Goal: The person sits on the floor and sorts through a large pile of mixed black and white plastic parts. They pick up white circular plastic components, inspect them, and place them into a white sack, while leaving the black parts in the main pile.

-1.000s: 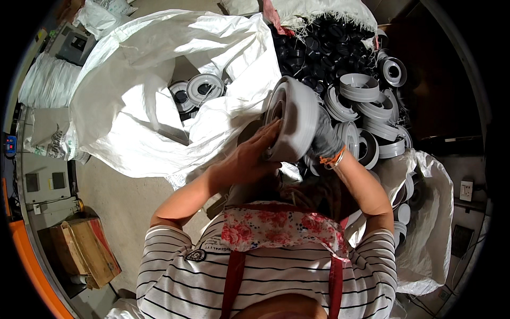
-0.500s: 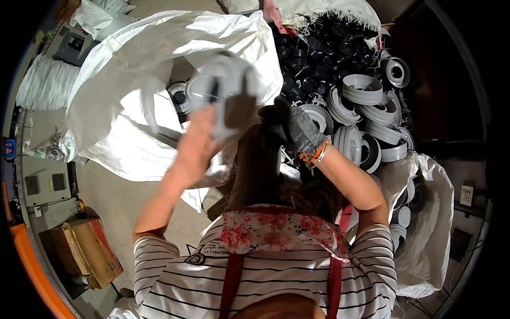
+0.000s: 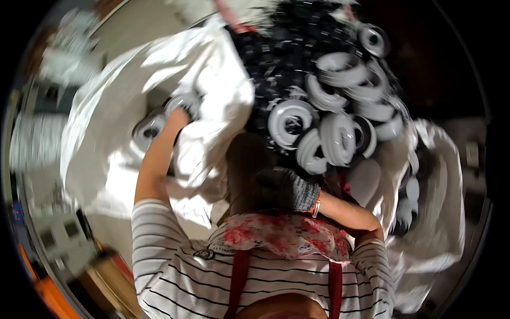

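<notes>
Head view: in the crinkled white sack (image 3: 101, 106) at ten o'clock, my bare left hand (image 3: 182, 115) is at a round grey ring (image 3: 185, 99); toward five, my right hand (image 3: 292, 189) wears a knit glove. I can't make out either's fingers. The shirt badge (image 3: 203, 254) is unreadable.

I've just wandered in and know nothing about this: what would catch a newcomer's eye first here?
Probably the big open white sack at the left, with the bare left hand inside it beside round pale pieces. Next, the heap of small black parts at top centre, with chunky pale grey rings piled on its right side. Then the gloved right hand, low in the middle, just beyond the flowered apron.
</notes>
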Action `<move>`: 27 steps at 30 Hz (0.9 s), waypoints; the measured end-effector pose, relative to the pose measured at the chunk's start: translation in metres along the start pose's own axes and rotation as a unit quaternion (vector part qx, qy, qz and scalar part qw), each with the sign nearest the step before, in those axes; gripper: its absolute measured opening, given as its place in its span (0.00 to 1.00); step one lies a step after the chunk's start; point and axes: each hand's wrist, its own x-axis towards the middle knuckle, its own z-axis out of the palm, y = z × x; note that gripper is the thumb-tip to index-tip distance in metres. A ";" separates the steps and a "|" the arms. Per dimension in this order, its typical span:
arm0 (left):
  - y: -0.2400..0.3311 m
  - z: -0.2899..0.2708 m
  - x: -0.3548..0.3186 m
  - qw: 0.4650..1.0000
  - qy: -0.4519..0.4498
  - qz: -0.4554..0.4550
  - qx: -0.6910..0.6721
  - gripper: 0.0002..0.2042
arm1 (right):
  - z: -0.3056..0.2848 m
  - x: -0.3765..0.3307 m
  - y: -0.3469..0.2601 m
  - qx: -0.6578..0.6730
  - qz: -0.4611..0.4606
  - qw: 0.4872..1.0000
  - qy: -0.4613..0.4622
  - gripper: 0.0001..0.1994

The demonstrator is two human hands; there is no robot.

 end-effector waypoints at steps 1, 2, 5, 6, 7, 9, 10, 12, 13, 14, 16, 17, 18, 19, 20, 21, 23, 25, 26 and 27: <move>-0.002 0.004 0.008 0.999 0.007 0.042 0.014 0.10 | -0.001 -0.009 -0.003 0.012 0.029 0.999 0.037 0.17; 0.004 0.019 0.020 0.998 -0.013 0.061 0.007 0.09 | 0.001 -0.017 -0.003 0.000 0.051 0.995 0.084 0.16; -0.046 0.037 0.021 0.997 -0.074 -0.007 -0.004 0.08 | 0.007 -0.023 -0.007 -0.017 0.079 0.984 0.160 0.15; -0.069 0.034 0.012 0.996 -0.081 -0.045 -0.006 0.07 | 0.009 -0.021 -0.007 0.006 0.082 0.984 0.160 0.17; -0.071 0.033 0.018 0.994 -0.088 -0.057 -0.016 0.07 | 0.012 -0.030 -0.004 0.033 0.095 0.981 0.169 0.19; -0.110 0.003 0.001 0.989 -0.057 -0.117 -0.065 0.06 | 0.013 -0.042 -0.007 0.068 0.069 0.982 0.165 0.20; -0.128 -0.018 -0.010 0.979 -0.019 -0.147 -0.141 0.05 | 0.014 -0.047 -0.012 0.079 0.052 0.982 0.166 0.20; 0.001 -0.035 -0.012 0.838 0.038 -0.255 -0.481 0.10 | 0.026 -0.051 0.010 0.063 0.079 0.976 0.194 0.17; 0.049 -0.088 -0.035 0.855 0.075 -0.158 -0.488 0.13 | 0.033 -0.060 0.013 0.053 0.042 0.976 0.206 0.14; 0.084 -0.127 -0.055 0.875 0.102 -0.114 -0.459 0.15 | 0.038 -0.061 0.008 0.043 0.008 0.976 0.214 0.12; 0.159 -0.180 -0.080 0.875 0.104 -0.063 -0.468 0.14 | 0.049 -0.059 0.005 -0.419 -0.168 0.866 0.215 0.12; 0.210 -0.188 -0.085 0.842 0.085 -0.041 -0.532 0.13 | 0.060 -0.054 0.007 -0.611 -0.247 0.723 0.208 0.12; 0.272 -0.212 -0.102 0.832 0.002 0.081 -0.549 0.18 | 0.065 -0.050 0.009 -0.543 -0.295 0.755 0.221 0.07; 0.336 -0.237 -0.129 0.768 -0.063 0.134 -0.624 0.21 | 0.070 -0.044 0.013 -0.472 -0.341 0.780 0.229 0.06; 0.360 -0.238 -0.134 0.697 -0.044 0.303 -0.648 0.23 | 0.074 -0.043 0.010 -0.399 -0.387 0.799 0.230 0.09; 0.380 -0.245 -0.142 0.674 -0.014 0.319 -0.667 0.24 | 0.078 -0.053 0.018 -0.441 -0.324 0.808 0.220 0.05; 0.397 -0.247 -0.141 0.657 0.021 0.322 -0.681 0.23 | 0.088 -0.061 0.070 -0.288 -0.263 0.893 0.224 0.10; 0.380 -0.223 -0.133 0.701 0.028 0.237 -0.673 0.20 | 0.058 -0.071 0.070 -0.164 -0.205 0.925 0.275 0.16; 0.362 -0.208 -0.131 0.739 0.015 0.166 -0.652 0.18 | 0.033 -0.081 0.064 -0.233 -0.154 0.907 0.314 0.23; 0.348 -0.190 -0.135 0.729 -0.009 0.092 -0.678 0.17 | 0.008 -0.092 0.058 -0.299 -0.098 0.884 0.346 0.30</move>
